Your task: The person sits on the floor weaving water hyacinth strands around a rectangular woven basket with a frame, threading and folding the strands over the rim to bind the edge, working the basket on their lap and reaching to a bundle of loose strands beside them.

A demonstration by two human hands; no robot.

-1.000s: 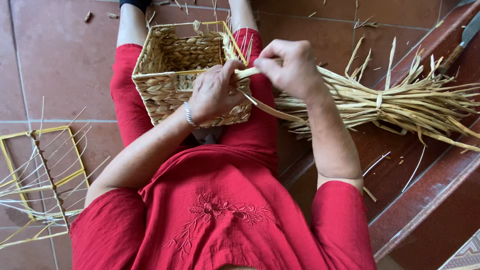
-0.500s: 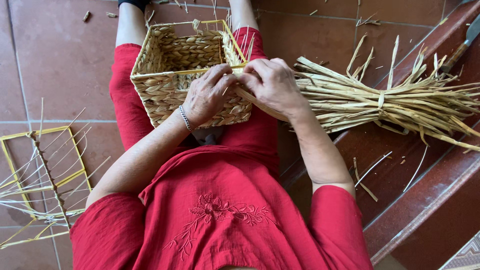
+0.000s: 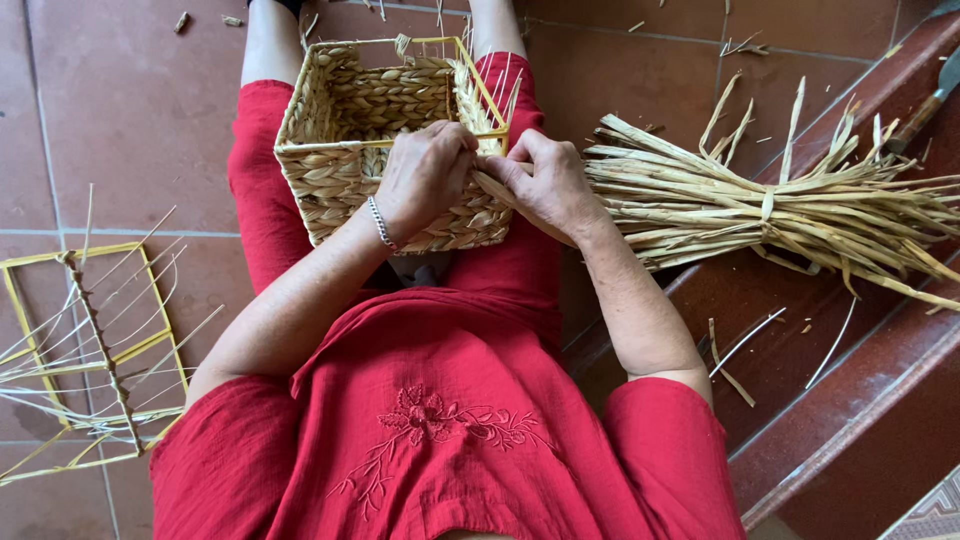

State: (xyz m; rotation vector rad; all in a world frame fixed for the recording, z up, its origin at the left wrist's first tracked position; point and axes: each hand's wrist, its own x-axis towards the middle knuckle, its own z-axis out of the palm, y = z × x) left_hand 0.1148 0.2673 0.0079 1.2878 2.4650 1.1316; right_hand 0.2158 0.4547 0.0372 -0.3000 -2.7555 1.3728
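A woven straw basket (image 3: 350, 130) on a yellow wire frame rests on my lap between my knees. My left hand (image 3: 425, 175), with a silver bracelet at the wrist, presses on the basket's near right corner. My right hand (image 3: 545, 185) meets it there, pinching a pale straw strand (image 3: 492, 186) at the basket's right wall. Both hands are closed around the strand at the corner; the fingertips are hidden behind the knuckles.
A tied bundle of dried straw (image 3: 780, 210) lies to my right on a red-brown step. A bare yellow wire frame with loose straw spokes (image 3: 85, 340) sits on the tile floor to my left. Straw scraps litter the floor; a knife handle (image 3: 915, 110) lies at far right.
My right hand has come down from a raised position to the basket's corner, drawing the strand in. My left hand stayed at the corner.
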